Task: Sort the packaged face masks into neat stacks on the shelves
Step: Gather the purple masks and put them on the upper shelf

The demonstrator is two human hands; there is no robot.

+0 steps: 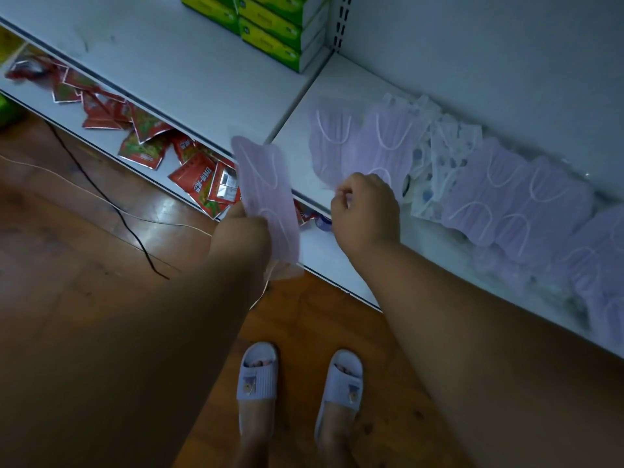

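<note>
Left hand (241,228) gripping lilac mask pack (265,197), long axis upright. Right hand (366,211) nearer, fingers curled, pinching edge of shelf pack (385,146) just beyond.

Bare forearms, no sleeves showing, and on the feet pale lilac ribbed slide slippers (257,380) with a little bear badge each.

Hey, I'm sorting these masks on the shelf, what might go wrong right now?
The left hand holds a purple mask pack by its lower end out over the floor; it may slip and fall. The right hand pinches at the shelf's front edge, where overlapping purple packs could be dragged off. The patterned white packs lie mixed among purple ones, so stacks may get mixed.
</note>
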